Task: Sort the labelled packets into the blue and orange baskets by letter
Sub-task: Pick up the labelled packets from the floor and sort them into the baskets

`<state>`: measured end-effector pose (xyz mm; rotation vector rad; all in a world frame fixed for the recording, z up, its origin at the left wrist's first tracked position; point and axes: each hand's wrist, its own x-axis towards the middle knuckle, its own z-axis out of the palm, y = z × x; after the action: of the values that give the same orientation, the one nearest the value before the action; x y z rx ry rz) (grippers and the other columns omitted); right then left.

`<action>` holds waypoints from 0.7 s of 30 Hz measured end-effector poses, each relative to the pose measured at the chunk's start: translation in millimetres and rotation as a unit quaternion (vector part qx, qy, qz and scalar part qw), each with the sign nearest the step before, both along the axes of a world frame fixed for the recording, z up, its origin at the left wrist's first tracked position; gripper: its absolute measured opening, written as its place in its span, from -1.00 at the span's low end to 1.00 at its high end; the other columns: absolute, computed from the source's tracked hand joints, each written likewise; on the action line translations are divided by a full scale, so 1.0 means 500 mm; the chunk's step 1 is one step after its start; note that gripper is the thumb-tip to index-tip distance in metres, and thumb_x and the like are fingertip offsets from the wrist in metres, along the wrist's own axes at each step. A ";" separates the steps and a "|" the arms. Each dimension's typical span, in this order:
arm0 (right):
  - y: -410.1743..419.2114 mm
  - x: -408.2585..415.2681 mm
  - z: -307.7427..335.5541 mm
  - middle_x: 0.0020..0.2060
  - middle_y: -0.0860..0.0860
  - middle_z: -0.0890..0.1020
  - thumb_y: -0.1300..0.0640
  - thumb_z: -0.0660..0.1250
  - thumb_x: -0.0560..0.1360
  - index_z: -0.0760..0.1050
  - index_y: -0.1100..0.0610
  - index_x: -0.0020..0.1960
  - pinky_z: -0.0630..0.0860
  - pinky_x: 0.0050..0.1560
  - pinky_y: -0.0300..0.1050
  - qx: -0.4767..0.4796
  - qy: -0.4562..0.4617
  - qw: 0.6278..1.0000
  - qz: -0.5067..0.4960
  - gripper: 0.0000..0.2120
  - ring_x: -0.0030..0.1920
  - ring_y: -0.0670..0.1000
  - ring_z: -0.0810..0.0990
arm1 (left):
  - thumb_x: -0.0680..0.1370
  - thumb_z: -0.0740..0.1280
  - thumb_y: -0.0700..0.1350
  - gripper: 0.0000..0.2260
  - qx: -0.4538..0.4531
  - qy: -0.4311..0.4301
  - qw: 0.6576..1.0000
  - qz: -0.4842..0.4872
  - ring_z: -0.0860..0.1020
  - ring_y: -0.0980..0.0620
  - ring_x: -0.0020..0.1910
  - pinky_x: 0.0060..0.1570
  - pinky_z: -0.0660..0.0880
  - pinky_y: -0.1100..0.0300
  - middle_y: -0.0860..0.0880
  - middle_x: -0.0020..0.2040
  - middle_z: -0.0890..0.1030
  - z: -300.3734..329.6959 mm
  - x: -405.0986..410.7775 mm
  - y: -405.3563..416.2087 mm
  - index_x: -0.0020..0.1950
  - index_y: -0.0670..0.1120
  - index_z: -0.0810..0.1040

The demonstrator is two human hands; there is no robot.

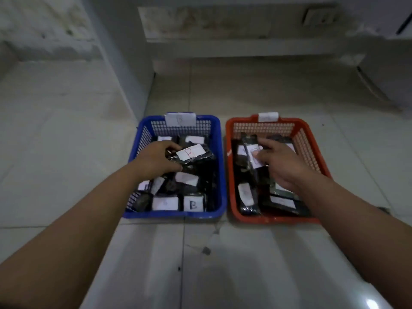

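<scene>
- The tiled floor (66, 141) took up most of the view, with both baskets sitting on it side by side, near each other but not touching.
- The blue basket (219, 166) had a card on its far rim that looked like a B, and it was pretty full of dark packets with white labels.
- The orange basket (229, 175) was also loaded; its rim card was too blurry to read.
- The left hand (156, 158) had its fingers curled round a B packet (191, 153), just above the blue pile.
- The right hand (283, 166) hung over the orange pile, fingers loosely spread; couldn't tell if it was actually pinching the packet under its thumb.
- Risk imo: those labels were smudgy, so a misread could've landed a packet in the wrong basket.
</scene>
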<state>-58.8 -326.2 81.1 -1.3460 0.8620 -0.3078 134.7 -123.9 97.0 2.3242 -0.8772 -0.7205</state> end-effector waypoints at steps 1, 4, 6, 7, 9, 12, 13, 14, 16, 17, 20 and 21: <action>0.004 0.044 0.002 -0.07 0.16 0.64 0.40 0.22 0.52 0.48 0.25 0.24 0.59 -0.11 -0.02 0.012 0.001 1.000 0.003 -0.69 -0.13 0.11 0.62 | 0.33 0.51 -0.22 -0.53 -0.011 -0.030 0.999 0.023 0.54 0.07 0.03 -0.04 0.43 0.26 -0.04 0.14 0.59 -0.015 0.027 0.003 0.21 -0.07 0.52; 0.018 0.158 0.002 -0.05 0.22 0.62 0.45 0.23 0.49 0.46 0.30 0.19 0.61 -0.24 -0.02 0.030 0.008 0.999 -0.016 -0.71 -0.15 0.14 0.62 | 0.32 0.49 -0.27 -0.52 -0.055 -0.091 0.990 0.095 0.47 0.08 -0.02 -0.07 0.33 0.29 -0.08 0.16 0.56 -0.059 0.093 -0.001 0.22 -0.12 0.51; 0.024 0.224 -0.012 -0.01 0.23 0.61 0.41 0.31 0.48 0.42 0.25 0.18 0.62 -0.23 0.03 0.037 0.020 0.997 -0.065 -0.70 -0.08 0.18 0.63 | 0.34 0.46 -0.29 -0.54 -0.100 -0.095 0.977 0.164 0.49 0.03 0.02 -0.06 0.33 0.26 -0.11 0.17 0.54 -0.092 0.126 -0.008 0.23 -0.14 0.51; 0.023 0.254 -0.026 0.01 0.22 0.59 0.37 0.36 0.46 0.39 0.20 0.16 0.62 -0.22 0.05 0.024 0.037 0.994 -0.098 -0.68 -0.05 0.19 0.62 | 0.35 0.45 -0.29 -0.54 -0.123 -0.094 0.969 0.194 0.50 -0.03 0.07 -0.03 0.34 0.24 -0.13 0.17 0.53 -0.108 0.139 -0.011 0.24 -0.15 0.51; 0.022 0.307 -0.053 0.02 0.21 0.57 0.33 0.43 0.41 0.38 0.12 0.05 0.62 -0.10 0.13 -0.024 0.077 0.984 -0.160 -0.68 -0.01 0.20 0.61 | 0.37 0.43 -0.29 -0.57 -0.147 -0.105 0.957 0.225 0.51 -0.11 0.10 0.01 0.37 0.18 -0.15 0.14 0.53 -0.133 0.160 -0.017 0.23 -0.15 0.51; 0.035 0.362 -0.073 -0.02 0.18 0.54 0.32 0.41 0.44 0.34 0.07 -0.09 0.63 -0.22 0.07 -0.055 0.097 0.975 -0.191 -0.72 -0.08 0.19 0.60 | 0.39 0.43 -0.29 -0.60 -0.157 -0.118 0.947 0.254 0.52 -0.10 0.08 0.01 0.39 0.15 -0.12 0.11 0.54 -0.156 0.190 -0.021 0.22 -0.12 0.52; 0.041 0.374 -0.078 -0.06 0.15 0.51 0.33 0.38 0.46 0.34 0.09 -0.08 0.61 -0.36 -0.01 -0.052 0.085 0.976 -0.191 -0.75 -0.13 0.17 0.59 | 0.40 0.43 -0.29 -0.61 -0.158 -0.118 0.945 0.262 0.52 -0.09 0.06 0.04 0.39 0.14 -0.11 0.11 0.55 -0.162 0.197 -0.023 0.21 -0.11 0.52; 0.046 0.386 -0.084 -0.12 0.12 0.49 0.35 0.36 0.48 0.34 0.11 -0.06 0.58 -0.45 -0.08 -0.048 0.074 0.978 -0.189 -0.77 -0.19 0.14 0.58 | 0.40 0.43 -0.28 -0.63 -0.154 -0.128 0.943 0.266 0.52 -0.08 0.05 0.09 0.37 0.12 -0.08 0.11 0.57 -0.169 0.202 -0.026 0.19 -0.09 0.52; 0.056 0.404 -0.094 -0.19 0.06 0.44 0.37 0.33 0.48 0.35 0.14 -0.05 0.60 -0.40 -0.08 -0.048 0.068 0.979 -0.187 -0.79 -0.25 0.09 0.54 | 0.42 0.41 -0.23 -0.69 -0.115 -0.169 0.942 0.267 0.52 -0.03 -0.02 0.19 0.20 0.12 0.00 0.06 0.59 -0.179 0.207 -0.034 0.13 -0.02 0.53; 0.058 0.412 -0.102 -0.18 0.07 0.45 0.37 0.34 0.48 0.36 0.14 -0.07 0.62 -0.33 -0.03 -0.054 0.075 0.979 -0.183 -0.80 -0.24 0.09 0.54 | 0.43 0.38 -0.22 -0.73 -0.098 -0.186 0.939 0.271 0.52 -0.01 -0.05 0.18 0.13 0.12 0.03 0.02 0.59 -0.182 0.208 -0.038 0.09 0.02 0.52; 0.053 0.430 -0.131 -0.01 0.16 0.54 0.32 0.39 0.45 0.43 0.13 -0.04 0.62 -0.08 0.06 -0.139 0.143 0.973 -0.113 -0.81 -0.10 0.17 0.59 | 0.44 0.34 -0.24 -0.80 -0.060 -0.211 0.940 0.260 0.51 -0.02 -0.05 0.17 0.08 0.09 0.04 -0.10 0.57 -0.200 0.207 -0.045 -0.04 0.04 0.52; 0.049 0.431 -0.136 0.02 0.15 0.57 0.27 0.41 0.44 0.47 0.14 0.02 0.59 0.00 0.04 -0.196 0.194 0.960 -0.040 -0.80 -0.03 0.16 0.59 | 0.46 0.32 -0.24 -0.81 -0.044 -0.215 0.943 0.249 0.47 -0.05 0.03 0.13 0.09 0.11 0.02 -0.05 0.56 -0.209 0.203 -0.046 -0.04 0.04 0.53</action>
<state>156.9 -301.6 13.1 -1.7796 1.2303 -0.2921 236.2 -146.9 -7.6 2.5101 -0.4357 0.0416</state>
